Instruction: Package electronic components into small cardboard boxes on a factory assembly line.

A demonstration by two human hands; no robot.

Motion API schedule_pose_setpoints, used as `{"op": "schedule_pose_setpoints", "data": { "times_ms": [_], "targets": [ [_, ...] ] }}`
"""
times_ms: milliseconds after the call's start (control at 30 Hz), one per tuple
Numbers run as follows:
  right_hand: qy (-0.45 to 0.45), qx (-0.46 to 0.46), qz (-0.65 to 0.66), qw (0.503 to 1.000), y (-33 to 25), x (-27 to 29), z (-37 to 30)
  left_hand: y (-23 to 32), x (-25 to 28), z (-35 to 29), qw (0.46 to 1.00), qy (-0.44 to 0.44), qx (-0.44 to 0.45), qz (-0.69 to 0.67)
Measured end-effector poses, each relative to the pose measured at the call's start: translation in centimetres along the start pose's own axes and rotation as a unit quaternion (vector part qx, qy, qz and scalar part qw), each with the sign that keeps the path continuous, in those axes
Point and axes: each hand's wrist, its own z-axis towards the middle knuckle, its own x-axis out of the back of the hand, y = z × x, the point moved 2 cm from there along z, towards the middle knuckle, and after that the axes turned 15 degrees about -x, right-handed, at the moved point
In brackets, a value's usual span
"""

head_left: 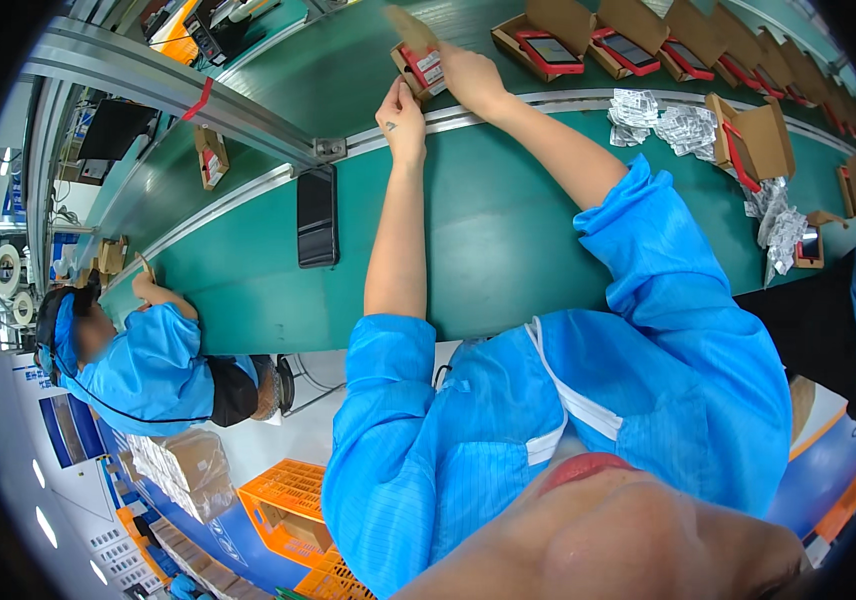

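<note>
A small cardboard box (409, 84) sits on the green conveyor belt at the far side, its lid (410, 28) raised and blurred. Inside lies a red item (429, 68) with a white printed label. My left hand (403, 122) pinches the box's near left corner between thumb and fingers. At the box's right side, my right hand (475, 82) has its fingers bent against the box and the base of the lid; the fingertips are partly hidden.
To the right stand several open boxes (573, 25) holding red-framed devices (551, 52). Clear plastic packets (686, 130) lie beside another open box (763, 138). A black phone-like device (318, 217) rests left of my forearm. A metal post (178, 95) crosses the left; a co-worker (143, 360) sits there.
</note>
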Motion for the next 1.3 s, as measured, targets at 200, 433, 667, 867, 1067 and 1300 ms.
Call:
{"op": "schedule_pose_setpoints", "data": {
  "times_ms": [200, 433, 667, 867, 1067, 1300],
  "targets": [
    [0.196, 0.348, -0.061, 0.915, -4.5, -0.2, -5.0, -3.0, 0.2, 0.0, 0.901, -0.017, 0.124, -0.416],
    [0.187, 0.283, 0.019, 0.94, -3.5, 2.3, -4.2, -1.0, 0.8, 0.2, 0.842, -0.048, 0.206, -0.496],
    [0.171, -0.01, 0.137, 0.976, 4.8, 3.5, 2.1, -1.8, 0.6, 0.6, 0.758, -0.023, 0.234, -0.609],
    [0.269, 0.069, 0.111, 0.954, 3.8, 5.2, -2.7, -1.2, 2.5, 0.4, 0.793, 0.049, 0.174, -0.582],
    [0.183, 0.323, 0.006, 0.929, -0.9, 3.7, -6.8, 0.1, 0.3, -0.2, 0.859, 0.088, 0.199, -0.464],
    [0.2, 0.387, -0.12, 0.892, -1.1, 1.9, -5.7, 1.3, -0.7, -0.9, 0.914, 0.115, 0.145, -0.36]
  ]
}}
